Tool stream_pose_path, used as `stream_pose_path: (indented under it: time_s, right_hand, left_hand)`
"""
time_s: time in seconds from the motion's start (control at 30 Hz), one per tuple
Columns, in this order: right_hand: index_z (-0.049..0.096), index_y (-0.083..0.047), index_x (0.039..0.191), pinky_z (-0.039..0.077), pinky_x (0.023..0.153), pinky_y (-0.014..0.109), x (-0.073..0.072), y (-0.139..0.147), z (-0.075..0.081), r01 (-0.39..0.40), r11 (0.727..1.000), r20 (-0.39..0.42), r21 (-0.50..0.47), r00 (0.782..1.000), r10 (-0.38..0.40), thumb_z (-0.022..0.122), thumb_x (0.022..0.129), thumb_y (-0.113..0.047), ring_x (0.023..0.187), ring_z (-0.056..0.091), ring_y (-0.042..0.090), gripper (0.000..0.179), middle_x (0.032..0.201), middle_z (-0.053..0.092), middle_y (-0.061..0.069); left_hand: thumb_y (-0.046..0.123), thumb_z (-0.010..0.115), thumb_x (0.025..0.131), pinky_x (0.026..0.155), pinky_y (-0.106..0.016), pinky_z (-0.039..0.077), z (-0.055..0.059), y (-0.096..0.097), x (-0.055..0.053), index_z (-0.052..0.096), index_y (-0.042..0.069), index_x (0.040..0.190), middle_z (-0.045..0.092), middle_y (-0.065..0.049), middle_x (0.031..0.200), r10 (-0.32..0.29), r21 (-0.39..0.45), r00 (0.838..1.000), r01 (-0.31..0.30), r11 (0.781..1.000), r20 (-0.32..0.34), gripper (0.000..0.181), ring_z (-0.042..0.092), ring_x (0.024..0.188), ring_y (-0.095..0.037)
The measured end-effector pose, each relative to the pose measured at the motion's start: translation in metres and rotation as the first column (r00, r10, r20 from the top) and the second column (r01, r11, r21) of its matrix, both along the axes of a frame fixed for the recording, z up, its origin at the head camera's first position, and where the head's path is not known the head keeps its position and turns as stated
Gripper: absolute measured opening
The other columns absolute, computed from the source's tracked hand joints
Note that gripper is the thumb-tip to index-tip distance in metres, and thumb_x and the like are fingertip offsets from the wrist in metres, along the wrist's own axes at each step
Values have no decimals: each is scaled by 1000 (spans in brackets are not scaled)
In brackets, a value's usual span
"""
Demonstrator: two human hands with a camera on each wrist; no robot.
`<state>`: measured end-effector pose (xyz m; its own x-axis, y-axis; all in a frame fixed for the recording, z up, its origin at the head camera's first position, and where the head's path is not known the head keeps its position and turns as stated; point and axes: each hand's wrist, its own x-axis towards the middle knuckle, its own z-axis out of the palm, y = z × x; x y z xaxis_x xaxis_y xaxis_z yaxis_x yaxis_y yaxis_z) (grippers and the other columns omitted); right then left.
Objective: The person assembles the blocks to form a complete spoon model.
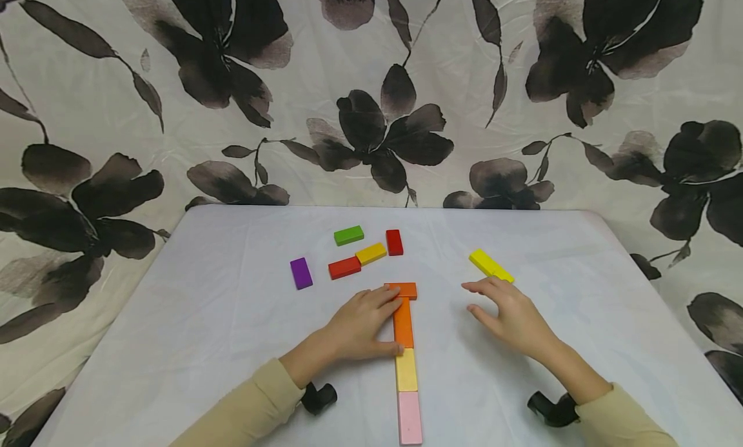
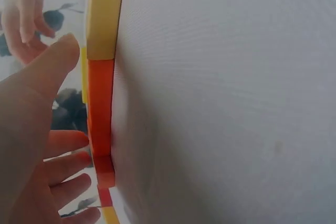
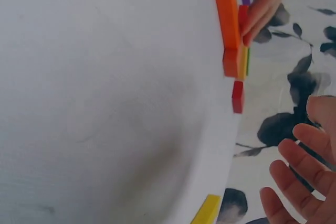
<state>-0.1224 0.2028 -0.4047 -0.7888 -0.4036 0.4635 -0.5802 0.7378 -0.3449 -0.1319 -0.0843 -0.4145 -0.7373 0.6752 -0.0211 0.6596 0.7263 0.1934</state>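
Observation:
A straight row of blocks runs away from the near edge: a pink block (image 1: 410, 418), a pale yellow block (image 1: 407, 371) and a long orange block (image 1: 404, 327). Across its far end lies a second orange block (image 1: 409, 291). My left hand (image 1: 361, 326) is over the row's left side, fingertips at the orange blocks and thumb tip near the pale yellow joint; its fingers look extended and spread in the left wrist view. To the right, my right hand (image 1: 516, 319) hovers with loosely bent fingers and nothing in them, just nearer than a bright yellow block (image 1: 489, 264).
Toward the back lie a green block (image 1: 349, 235), a red block (image 1: 395, 242), another red block (image 1: 345, 268) touching a yellow block (image 1: 371, 253), and a purple block (image 1: 301, 273). A white cloth covers the table (image 1: 232, 240); a floral curtain (image 1: 493, 111) hangs behind.

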Motion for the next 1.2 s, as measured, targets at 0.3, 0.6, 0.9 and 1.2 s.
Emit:
stream_pose_path:
  time_s: [0.3,0.6,0.9,1.2]
  right_hand:
    - [64,-6,111,49,75,45,-23,12,1,104,995,91,-10,991,-103,73,77,-10,92,59,29,35,102,63,11]
    - [60,1,116,47,78,50,-51,29,-4,235,972,217,28,947,-235,68,82,-17,95,56,36,39,107,59,21]
    - [54,4,122,45,79,50,-70,48,-10,278,951,345,134,887,-308,65,84,-19,94,55,38,46,107,56,24]
    - [53,3,123,45,78,49,-76,53,-20,292,940,407,178,848,-340,65,83,-23,90,54,34,49,104,54,24]
  left_hand:
    - [56,60,80,108,-43,28,-1,2,1,46,5,135,36,-10,145,3,-7,1000,-4,1000,-30,76,31,135,-25]
    - [54,61,80,107,-42,30,1,6,1,47,6,134,37,-9,144,12,-33,999,-14,999,-47,74,33,133,-24]
    - [53,62,80,107,-42,31,4,10,1,49,5,132,39,-10,143,17,-27,999,-19,999,-45,73,35,132,-24]
    - [53,62,79,106,-42,32,4,11,0,50,5,132,39,-9,143,25,-27,999,-26,999,-41,72,36,132,-24]
